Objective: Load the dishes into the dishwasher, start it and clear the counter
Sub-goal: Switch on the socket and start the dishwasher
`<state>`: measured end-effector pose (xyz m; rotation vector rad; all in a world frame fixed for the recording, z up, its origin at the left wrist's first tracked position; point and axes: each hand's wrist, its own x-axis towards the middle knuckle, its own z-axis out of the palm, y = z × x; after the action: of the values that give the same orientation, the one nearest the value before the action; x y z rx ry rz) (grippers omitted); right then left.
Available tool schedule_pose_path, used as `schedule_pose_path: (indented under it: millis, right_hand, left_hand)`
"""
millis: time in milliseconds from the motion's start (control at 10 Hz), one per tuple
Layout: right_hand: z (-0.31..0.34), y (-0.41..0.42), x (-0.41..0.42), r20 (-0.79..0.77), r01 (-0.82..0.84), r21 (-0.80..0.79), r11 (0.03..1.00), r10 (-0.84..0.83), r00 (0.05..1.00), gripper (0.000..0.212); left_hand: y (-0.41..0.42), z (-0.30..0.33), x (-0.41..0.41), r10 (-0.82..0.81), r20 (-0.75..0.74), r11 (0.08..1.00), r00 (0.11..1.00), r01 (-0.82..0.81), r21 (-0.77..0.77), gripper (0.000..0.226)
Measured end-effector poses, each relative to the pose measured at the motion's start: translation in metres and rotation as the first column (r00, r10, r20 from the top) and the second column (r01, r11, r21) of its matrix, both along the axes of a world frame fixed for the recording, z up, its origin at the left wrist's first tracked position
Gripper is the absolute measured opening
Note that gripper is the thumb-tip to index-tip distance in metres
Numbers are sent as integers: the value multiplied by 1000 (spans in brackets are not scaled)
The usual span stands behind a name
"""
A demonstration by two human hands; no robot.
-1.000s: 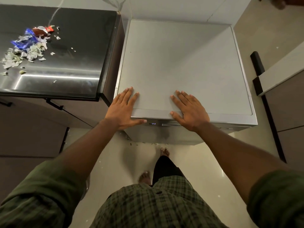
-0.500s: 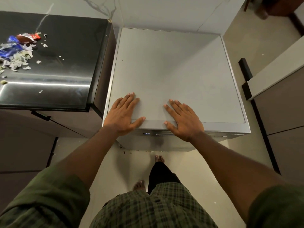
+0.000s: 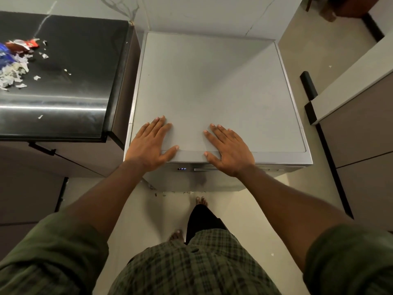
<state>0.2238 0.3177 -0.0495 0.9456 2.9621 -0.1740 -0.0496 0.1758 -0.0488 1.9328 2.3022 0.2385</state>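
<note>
Dishwasher [image 3: 212, 92] beside scrap-littered counter [image 3: 80, 67]

Pile of torn white scraps and red and blue wrappers [image 3: 14, 60] on glossy black counter [image 3: 70, 67]: cut off by left edge. Small blue lit display [image 3: 182, 168] on grey dishwasher [image 3: 212, 92] front: digits unreadable. Dishwasher interior: hidden.
</note>
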Motion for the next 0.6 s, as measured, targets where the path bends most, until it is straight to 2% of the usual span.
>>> schedule_pose_path:
  millis: [600]
  right_hand:
    - [3,-2,1,-7,-3,-21,1000,3,1000,71]
  left_hand:
    - [-3,4,5,13,-25,999,1000,-14,-33,83]
